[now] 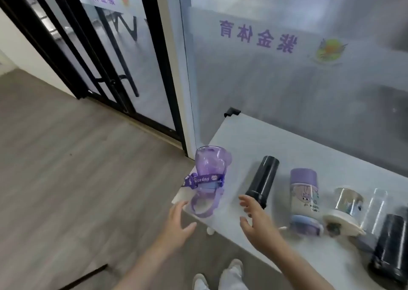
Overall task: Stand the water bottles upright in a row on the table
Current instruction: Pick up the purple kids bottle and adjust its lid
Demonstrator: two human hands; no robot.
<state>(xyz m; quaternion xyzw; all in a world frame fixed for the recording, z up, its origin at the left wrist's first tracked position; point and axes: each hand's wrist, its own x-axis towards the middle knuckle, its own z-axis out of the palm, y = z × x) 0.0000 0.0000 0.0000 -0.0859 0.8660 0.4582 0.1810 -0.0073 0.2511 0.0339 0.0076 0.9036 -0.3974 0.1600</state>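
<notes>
Several bottles lie on their sides on a white table (249, 135), lids toward me. At the table's left corner is a clear purple bottle (209, 166) with a "Nice day" strap and a loop handle. To its right lie a black flask (262, 179), a purple-capped cartoon bottle (305, 198), a clear cup with a cream lid (346, 210), a clear glass tube (375, 210) and a black bottle (390, 247). My left hand (176, 225) hovers open just below the purple bottle's handle. My right hand (258, 223) is open beside the black flask's lid end.
A frosted glass wall (287, 69) with purple lettering runs right behind the table. Black-framed glass doors (106, 69) stand to the left. Grey wood floor (66, 168) spreads left of the table. My white shoes (231, 274) show under the table's front edge.
</notes>
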